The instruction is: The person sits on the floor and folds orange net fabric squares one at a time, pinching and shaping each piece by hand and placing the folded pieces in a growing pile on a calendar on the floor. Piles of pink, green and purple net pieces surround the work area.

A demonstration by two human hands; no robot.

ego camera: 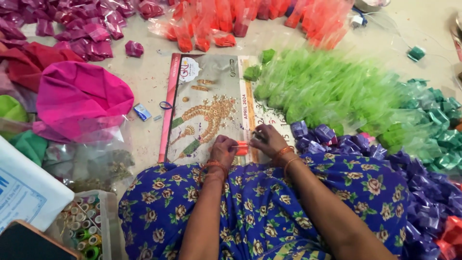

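Observation:
My left hand and my right hand meet over a calendar page spread on the floor before my flowered blue lap. Between them sits a small orange packet; my left hand pinches its left end, and my right hand closes on its clear plastic top. Both wrists carry orange bangles. What exactly lies between the right fingers is too small to tell.
Heaps of small plastic packets ring me: magenta far left, orange at the top, light green right, teal far right, purple near right. A pink cloth bundle and a box of thread spools lie left.

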